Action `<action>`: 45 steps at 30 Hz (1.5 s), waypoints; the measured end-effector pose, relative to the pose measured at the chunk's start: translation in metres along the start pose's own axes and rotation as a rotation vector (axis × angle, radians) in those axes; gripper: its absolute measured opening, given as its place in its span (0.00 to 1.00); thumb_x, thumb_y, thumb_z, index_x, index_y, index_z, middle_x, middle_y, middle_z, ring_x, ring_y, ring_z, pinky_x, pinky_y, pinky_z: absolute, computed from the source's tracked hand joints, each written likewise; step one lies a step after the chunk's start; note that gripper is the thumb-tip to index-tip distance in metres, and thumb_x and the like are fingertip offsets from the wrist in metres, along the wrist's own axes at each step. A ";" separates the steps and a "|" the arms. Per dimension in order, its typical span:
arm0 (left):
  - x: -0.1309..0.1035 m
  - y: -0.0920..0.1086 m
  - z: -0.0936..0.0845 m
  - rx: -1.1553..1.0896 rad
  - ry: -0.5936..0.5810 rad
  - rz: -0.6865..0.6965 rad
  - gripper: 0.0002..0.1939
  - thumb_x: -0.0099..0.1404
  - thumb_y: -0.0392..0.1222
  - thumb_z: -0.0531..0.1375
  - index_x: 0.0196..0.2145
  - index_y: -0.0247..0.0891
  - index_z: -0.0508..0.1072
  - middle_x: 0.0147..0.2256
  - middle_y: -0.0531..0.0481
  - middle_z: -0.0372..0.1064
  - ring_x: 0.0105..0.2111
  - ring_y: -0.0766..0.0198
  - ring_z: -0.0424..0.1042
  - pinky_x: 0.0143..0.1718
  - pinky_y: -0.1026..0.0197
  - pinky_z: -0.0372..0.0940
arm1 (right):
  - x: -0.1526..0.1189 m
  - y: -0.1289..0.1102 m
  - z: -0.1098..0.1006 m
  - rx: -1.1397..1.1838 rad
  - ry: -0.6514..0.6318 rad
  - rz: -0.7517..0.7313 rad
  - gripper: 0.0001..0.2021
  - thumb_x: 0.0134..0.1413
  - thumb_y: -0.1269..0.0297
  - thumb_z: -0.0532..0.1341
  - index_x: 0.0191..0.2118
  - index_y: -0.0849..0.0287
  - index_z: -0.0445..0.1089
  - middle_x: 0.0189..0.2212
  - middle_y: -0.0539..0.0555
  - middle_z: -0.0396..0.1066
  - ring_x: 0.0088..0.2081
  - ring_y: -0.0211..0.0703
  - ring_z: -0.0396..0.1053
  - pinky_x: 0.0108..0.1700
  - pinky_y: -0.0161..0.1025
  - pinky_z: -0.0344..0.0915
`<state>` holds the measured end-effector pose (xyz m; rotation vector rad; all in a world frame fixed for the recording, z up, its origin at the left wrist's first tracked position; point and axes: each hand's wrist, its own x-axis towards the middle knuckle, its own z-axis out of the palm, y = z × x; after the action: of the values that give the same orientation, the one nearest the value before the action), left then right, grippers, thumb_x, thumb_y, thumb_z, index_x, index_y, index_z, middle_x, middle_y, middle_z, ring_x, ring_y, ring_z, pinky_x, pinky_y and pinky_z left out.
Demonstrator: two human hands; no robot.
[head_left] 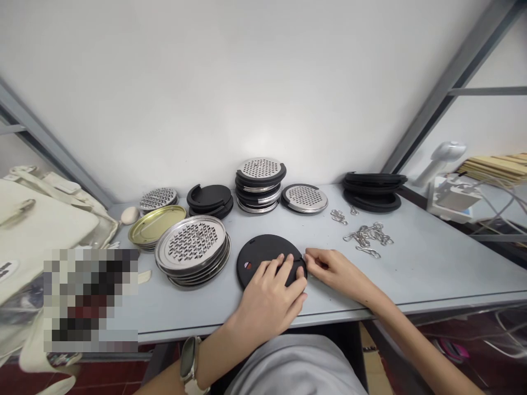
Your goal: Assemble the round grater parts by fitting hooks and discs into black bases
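In the head view, a round black plastic disc [263, 248] lies on the table in front of me. Across its lower right part rests my left hand [272, 291], fingers bent over the surface and holding it down. At the disc's right edge my right hand [329, 269] is closed in a pinch. A small shiny metal bit shows at its fingertips, mostly hidden. To the right of the disc lies a heap of bent-wire metal clips [368, 237]. Left of it stands a stack of round metal grater plates [193, 244].
Behind are a stack of black-rimmed graters [260, 171], a single grater [305, 197], black rings [373, 200] and black holders [209, 197]. Gold-coloured lids [156, 226] sit at left, near a cream bag [45, 219]. A grey table [428, 258] meets the wall.
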<state>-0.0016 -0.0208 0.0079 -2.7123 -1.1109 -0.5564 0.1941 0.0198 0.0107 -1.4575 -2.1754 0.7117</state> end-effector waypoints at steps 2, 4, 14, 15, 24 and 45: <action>0.000 -0.001 0.000 -0.003 -0.010 -0.010 0.18 0.70 0.45 0.48 0.54 0.38 0.64 0.57 0.39 0.60 0.55 0.49 0.60 0.51 0.49 0.57 | -0.002 0.000 0.002 0.018 0.008 0.006 0.16 0.59 0.59 0.49 0.22 0.57 0.48 0.17 0.44 0.48 0.22 0.33 0.47 0.24 0.32 0.46; 0.000 -0.002 0.000 -0.010 -0.022 -0.004 0.19 0.70 0.45 0.48 0.54 0.38 0.64 0.57 0.39 0.59 0.56 0.49 0.59 0.51 0.49 0.57 | -0.004 -0.001 0.003 0.036 0.038 0.026 0.16 0.60 0.58 0.48 0.22 0.56 0.46 0.18 0.43 0.48 0.22 0.33 0.47 0.24 0.32 0.46; -0.001 -0.003 -0.003 -0.030 -0.002 0.069 0.17 0.68 0.43 0.51 0.52 0.38 0.66 0.57 0.40 0.59 0.57 0.50 0.59 0.51 0.50 0.58 | -0.002 -0.001 0.004 0.063 0.099 0.004 0.16 0.62 0.58 0.46 0.24 0.56 0.48 0.18 0.44 0.51 0.21 0.34 0.50 0.25 0.33 0.49; -0.001 -0.002 -0.003 -0.034 -0.002 0.080 0.17 0.67 0.43 0.51 0.52 0.38 0.66 0.57 0.40 0.59 0.57 0.50 0.59 0.51 0.50 0.58 | -0.002 -0.001 0.004 0.053 0.093 0.004 0.16 0.62 0.58 0.46 0.24 0.56 0.49 0.18 0.44 0.52 0.21 0.35 0.51 0.25 0.33 0.49; -0.001 -0.002 -0.004 -0.024 0.005 0.088 0.17 0.67 0.42 0.51 0.52 0.38 0.66 0.56 0.39 0.61 0.56 0.49 0.60 0.51 0.49 0.59 | -0.002 -0.002 0.003 -0.030 0.067 -0.013 0.16 0.63 0.59 0.45 0.24 0.56 0.52 0.18 0.45 0.56 0.20 0.35 0.52 0.25 0.34 0.50; -0.001 -0.001 -0.004 -0.022 -0.032 0.059 0.17 0.69 0.44 0.49 0.53 0.39 0.65 0.58 0.39 0.58 0.55 0.49 0.60 0.50 0.49 0.59 | -0.002 -0.005 0.004 -0.108 0.066 0.039 0.13 0.57 0.63 0.49 0.22 0.56 0.49 0.16 0.44 0.54 0.19 0.34 0.50 0.24 0.32 0.46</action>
<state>-0.0040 -0.0219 0.0115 -2.7725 -1.0344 -0.5213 0.1888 0.0157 0.0105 -1.5582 -2.1711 0.5582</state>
